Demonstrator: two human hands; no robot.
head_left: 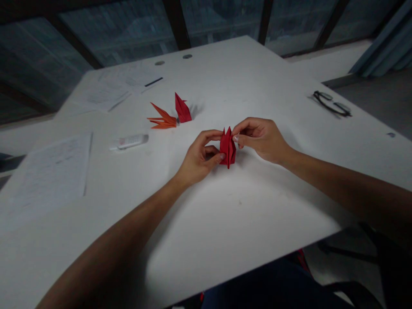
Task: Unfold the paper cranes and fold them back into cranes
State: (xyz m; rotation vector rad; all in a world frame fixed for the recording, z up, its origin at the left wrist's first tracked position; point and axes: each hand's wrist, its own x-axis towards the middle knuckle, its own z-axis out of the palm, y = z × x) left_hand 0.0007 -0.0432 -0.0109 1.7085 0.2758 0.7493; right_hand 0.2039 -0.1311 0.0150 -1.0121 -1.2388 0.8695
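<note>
Between my two hands a red folded-paper figure (228,148) stands upright over the white table (199,223), with pointed tips at its top. My left hand (204,155) grips its left side, thumb low on the front and fingers behind. From the other side, my right hand (259,139) pinches the figure's upper right edge between thumb and index finger. Beyond my left hand, a second red paper figure (183,109) and an orange folded-paper piece (163,119) with several pointed spikes rest close together on the table.
Left of the paper figures lies a white tube (131,141). Printed sheets (54,165) cover the left side, with more papers (106,92) and a dark pen-like strip (153,82) farther back. Black-framed glasses (331,104) lie near the right edge. Windows line the far side.
</note>
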